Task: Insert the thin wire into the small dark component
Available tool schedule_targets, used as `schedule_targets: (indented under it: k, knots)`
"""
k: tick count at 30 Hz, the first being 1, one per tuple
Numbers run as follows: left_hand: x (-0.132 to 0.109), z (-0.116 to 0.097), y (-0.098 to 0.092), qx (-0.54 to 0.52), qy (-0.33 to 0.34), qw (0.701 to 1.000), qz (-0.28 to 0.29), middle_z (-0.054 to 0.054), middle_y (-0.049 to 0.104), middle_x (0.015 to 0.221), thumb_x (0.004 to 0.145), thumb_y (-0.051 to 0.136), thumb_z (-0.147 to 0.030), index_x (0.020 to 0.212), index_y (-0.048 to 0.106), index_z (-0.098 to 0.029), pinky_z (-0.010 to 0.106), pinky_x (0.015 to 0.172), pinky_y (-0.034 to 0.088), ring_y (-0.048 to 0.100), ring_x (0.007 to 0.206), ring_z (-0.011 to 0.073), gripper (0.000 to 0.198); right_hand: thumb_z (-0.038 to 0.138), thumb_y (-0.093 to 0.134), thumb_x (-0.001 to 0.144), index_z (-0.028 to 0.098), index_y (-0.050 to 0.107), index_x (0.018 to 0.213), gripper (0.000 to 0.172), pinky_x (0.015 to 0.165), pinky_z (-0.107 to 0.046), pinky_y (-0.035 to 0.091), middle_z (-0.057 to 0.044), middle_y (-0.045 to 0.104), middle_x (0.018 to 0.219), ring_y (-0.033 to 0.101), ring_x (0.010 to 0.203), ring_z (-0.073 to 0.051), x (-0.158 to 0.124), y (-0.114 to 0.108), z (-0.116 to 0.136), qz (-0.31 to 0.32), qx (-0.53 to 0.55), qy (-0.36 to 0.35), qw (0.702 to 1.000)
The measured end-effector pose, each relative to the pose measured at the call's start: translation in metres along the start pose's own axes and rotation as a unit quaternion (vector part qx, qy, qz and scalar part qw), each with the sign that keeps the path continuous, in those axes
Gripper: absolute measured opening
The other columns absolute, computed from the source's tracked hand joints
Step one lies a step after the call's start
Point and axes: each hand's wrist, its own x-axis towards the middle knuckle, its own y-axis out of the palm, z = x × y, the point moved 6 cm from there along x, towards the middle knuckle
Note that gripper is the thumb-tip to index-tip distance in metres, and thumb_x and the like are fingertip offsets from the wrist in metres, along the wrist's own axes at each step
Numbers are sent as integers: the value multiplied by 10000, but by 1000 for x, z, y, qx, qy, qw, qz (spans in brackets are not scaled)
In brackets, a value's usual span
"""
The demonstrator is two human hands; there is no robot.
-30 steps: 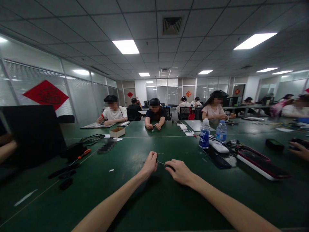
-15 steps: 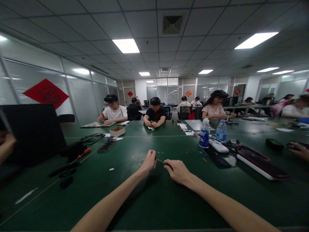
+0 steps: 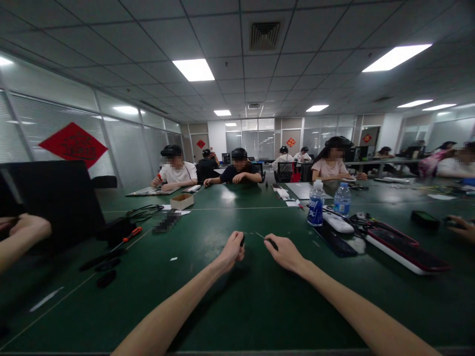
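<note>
Over the green table [image 3: 208, 316], my left hand [image 3: 233, 250] is closed around a small dark object [image 3: 242, 241], mostly hidden by the fingers. To its right, my right hand [image 3: 284, 252] grips a screwdriver [image 3: 272, 243] by its dark handle. The thin metal shaft points up and to the left, toward my left hand. A gap separates the shaft's tip from the dark object.
Two bottles [image 3: 315, 203], a white device [image 3: 337, 221] and red-edged phone-like devices [image 3: 408, 249] lie on the right. Leftward are an orange-handled screwdriver [image 3: 132, 234], cables [image 3: 143, 212], a cardboard box [image 3: 181, 201] and a black monitor-like panel [image 3: 55, 202]. Co-workers sit around.
My hands have drawn slightly apart. The screwdriver's shaft, before reaching to the object in my left hand, is now clear of it. Across the table, a person's hands have spread apart.
</note>
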Motion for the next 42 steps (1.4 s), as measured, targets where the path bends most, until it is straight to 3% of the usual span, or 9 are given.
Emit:
schedule_targets:
  k: [3,7,21,30,42]
  knots:
    - [2,0,-2,-23,-4,1000,-3,-107,292,473,769,485,-540,803,352,-228,160,375,154,257,340,44,341,354,314,943,217,562,1103,326,753,-276,420,-48,633,951,584,840,-166,-6,5,25,29,-7,-50,998]
    - [0,-1,1,-31,-7,999,7,-109,286,459,770,490,-533,798,353,-227,166,373,152,248,331,46,336,331,356,927,219,557,1129,306,766,-282,427,-53,620,970,574,846,-169,-10,3,38,51,-6,-80,995]
    - [2,0,-4,-44,1,999,14,-103,296,479,780,485,-531,808,352,-224,172,376,152,279,336,47,336,374,431,902,227,544,1149,309,719,-286,447,-51,578,960,553,789,-159,-13,5,42,60,-2,-115,992]
    - [3,1,-5,-42,-2,999,-2,-109,296,461,765,489,-544,784,344,-224,164,374,147,268,317,41,352,371,446,895,234,549,1151,308,692,-271,438,-49,565,928,541,767,-157,-14,3,45,53,-14,-124,991]
    - [1,-1,-2,-19,9,1000,20,-103,316,465,791,455,-532,810,351,-225,165,366,157,267,324,50,325,368,458,886,236,552,1143,304,695,-277,434,-48,553,942,536,771,-156,-12,5,40,55,13,-114,992]
